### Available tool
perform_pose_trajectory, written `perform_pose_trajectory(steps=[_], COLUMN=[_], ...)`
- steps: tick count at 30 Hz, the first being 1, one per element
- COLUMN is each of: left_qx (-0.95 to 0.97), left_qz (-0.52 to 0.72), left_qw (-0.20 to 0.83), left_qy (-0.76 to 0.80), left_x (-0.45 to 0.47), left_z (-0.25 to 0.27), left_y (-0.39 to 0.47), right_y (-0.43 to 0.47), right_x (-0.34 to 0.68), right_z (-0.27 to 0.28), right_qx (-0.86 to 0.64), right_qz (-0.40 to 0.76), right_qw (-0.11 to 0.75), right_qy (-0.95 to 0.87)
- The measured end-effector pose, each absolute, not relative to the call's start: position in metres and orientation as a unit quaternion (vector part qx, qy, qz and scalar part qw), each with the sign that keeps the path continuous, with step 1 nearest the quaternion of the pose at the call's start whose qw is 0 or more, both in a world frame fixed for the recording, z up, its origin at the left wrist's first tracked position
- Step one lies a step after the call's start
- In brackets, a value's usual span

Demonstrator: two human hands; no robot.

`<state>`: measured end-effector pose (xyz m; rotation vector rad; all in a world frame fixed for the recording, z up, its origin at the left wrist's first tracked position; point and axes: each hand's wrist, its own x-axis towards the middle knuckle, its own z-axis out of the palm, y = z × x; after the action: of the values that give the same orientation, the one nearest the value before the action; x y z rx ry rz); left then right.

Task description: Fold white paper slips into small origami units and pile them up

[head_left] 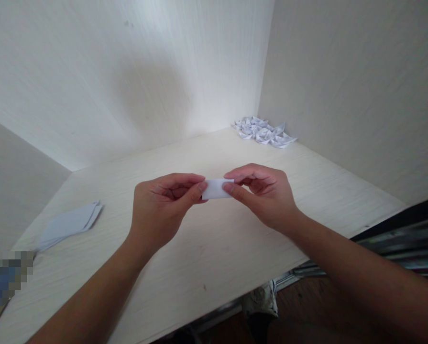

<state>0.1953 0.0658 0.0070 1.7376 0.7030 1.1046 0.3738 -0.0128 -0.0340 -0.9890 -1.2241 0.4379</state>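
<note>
A small white folded piece of paper (214, 189) is held up over the table between my two hands. My left hand (167, 200) pinches its left end between thumb and fingers. At the other end, the thumb and fingers of my right hand (266, 193) are closed on it. The paper looks like a narrow rectangle, its long side running left to right. Part of each end is hidden behind my fingertips.
A stack of white paper sheets (70, 222) lies on the table (185, 282) at the left. Several folded white paper shapes, like little boats (266, 132), are heaped in the back right corner. Pale walls (206, 62) enclose the table's back and sides.
</note>
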Motion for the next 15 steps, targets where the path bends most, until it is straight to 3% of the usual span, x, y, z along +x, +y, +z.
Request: perform_pose_trajectory(steps=[10, 15], left_qx=[0.756, 0.829], left_qz=[0.414, 0.388], left_qw=[0.437, 0.325], left_qy=[0.258, 0.237], left_x=[0.1915, 0.1880], left_z=[0.0048, 0.0073], left_y=[0.0651, 0.0669], right_y=[-0.0128, -0.0148], right_x=[0.3715, 0.3750], right_z=[-0.0307, -0.0296], right_qx=[-0.443, -0.498], right_qz=[0.240, 0.222], right_qw=[0.668, 0.585], right_qy=[-0.547, -0.601])
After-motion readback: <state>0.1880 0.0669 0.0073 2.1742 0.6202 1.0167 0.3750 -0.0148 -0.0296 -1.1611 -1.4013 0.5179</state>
